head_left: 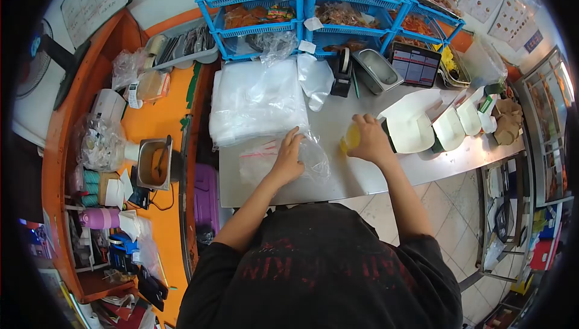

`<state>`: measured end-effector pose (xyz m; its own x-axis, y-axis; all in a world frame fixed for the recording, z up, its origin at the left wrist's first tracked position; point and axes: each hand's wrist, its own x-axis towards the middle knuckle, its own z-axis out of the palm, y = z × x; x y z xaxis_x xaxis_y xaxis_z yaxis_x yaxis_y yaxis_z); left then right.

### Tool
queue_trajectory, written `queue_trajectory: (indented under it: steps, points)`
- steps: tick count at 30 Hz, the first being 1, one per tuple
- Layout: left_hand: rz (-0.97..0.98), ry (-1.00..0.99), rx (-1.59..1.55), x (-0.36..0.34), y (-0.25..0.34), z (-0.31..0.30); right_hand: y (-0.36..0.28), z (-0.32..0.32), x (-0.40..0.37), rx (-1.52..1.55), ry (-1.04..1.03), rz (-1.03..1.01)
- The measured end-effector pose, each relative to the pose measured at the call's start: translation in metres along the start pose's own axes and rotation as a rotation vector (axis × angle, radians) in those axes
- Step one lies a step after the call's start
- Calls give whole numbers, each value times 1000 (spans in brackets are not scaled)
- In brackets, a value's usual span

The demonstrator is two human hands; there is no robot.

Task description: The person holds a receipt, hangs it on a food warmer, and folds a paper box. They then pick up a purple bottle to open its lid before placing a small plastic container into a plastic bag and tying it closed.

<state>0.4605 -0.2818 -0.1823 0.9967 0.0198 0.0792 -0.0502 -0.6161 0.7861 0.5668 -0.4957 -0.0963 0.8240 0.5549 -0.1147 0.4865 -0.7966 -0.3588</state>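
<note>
My left hand (289, 161) rests with its fingers apart at the front edge of a thick stack of clear plastic bags (256, 97). A loose clear bag (316, 159) lies crumpled just right of those fingers. Beneath the left wrist is a flat clear bag with red stripes (256, 161). My right hand (369, 142) is closed around a small see-through container with yellow contents (348, 140), close over the steel table (338, 187); the palm hides part of it. To the right of this hand stands an open white paper box (409, 124).
Smaller open boxes (449, 130) continue the row rightward. At the back are a metal tray (378, 69), a tablet (416, 63), a tape dispenser (342, 74) and blue baskets (259, 18) of packets. A steel container with sauce (154, 163) sits on the orange counter (163, 232).
</note>
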Motion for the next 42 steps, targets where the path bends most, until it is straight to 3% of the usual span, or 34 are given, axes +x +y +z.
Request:
queue_trajectory:
  steps: [2,5,9,12,16,18,19,20,21,22,24,25,27,28,30,34,36,39,42]
  points:
    - [42,0,40,5,-3,12,-9,-28,-18,-7,183,-17]
    - [67,-34,76,4,0,33,-22,-63,-34,222,50,-134]
    - [157,-12,33,6,-9,61,-42,-23,-31,144,4,-200]
    - [112,-55,143,-3,-4,69,-38,27,-23,2,-47,-171]
    - [48,-119,259,-13,-8,60,-27,28,-43,-49,143,-282]
    - [149,47,227,-13,-3,36,-6,24,-63,2,242,-296]
    - [152,47,228,-7,-3,30,13,34,-73,200,189,-81]
    - [100,102,31,2,-4,23,26,47,-79,397,132,136]
    - [47,152,-166,11,-4,20,36,64,-81,582,-32,340]
    - [54,146,-166,23,-6,23,45,81,-83,763,-194,545]
    - [-80,32,-573,47,-17,44,30,99,-86,1292,-372,662]
    - [-68,20,-576,52,-26,53,22,109,-84,1381,-316,714]
    - [-115,-257,-490,64,-44,55,22,124,-82,1473,-106,704]
    - [-103,-267,-482,62,-35,44,25,118,-82,1483,-90,700]
    - [-133,12,-121,45,7,10,32,103,-87,1342,126,593]
    - [-7,188,-52,24,40,-8,22,69,-92,1175,191,448]
    - [-132,66,-246,22,45,-9,11,56,-89,1117,219,410]
    - [-168,18,-348,21,48,-15,-5,47,-89,1050,323,327]
    - [-52,22,-575,17,65,-22,-14,34,-84,996,388,243]
